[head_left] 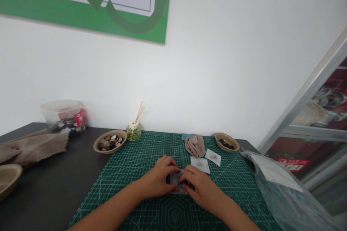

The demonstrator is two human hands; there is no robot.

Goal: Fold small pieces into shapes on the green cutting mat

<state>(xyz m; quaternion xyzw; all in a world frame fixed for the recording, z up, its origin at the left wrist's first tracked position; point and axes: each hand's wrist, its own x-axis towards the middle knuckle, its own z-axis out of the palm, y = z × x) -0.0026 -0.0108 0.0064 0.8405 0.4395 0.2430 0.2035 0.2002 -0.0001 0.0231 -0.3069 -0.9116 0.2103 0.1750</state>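
Observation:
Between my two hands, a small clear plastic packet lies low over the green cutting mat. My left hand has its thumb and fingers on the packet's left side. On the other side, my right hand is closed with its fingertips pinched at the packet; a small dark item shows under its fingers, too hidden to name. Just beyond my right hand are a white square packet and a second one with a small smudge on it. A crumpled beige cloth sits behind them.
A bowl of stones and a reed diffuser stand at the back left, a bowl of dark stones at the back right. Further left are a plastic tub, brown cloth and another bowl. A plastic bag lies right.

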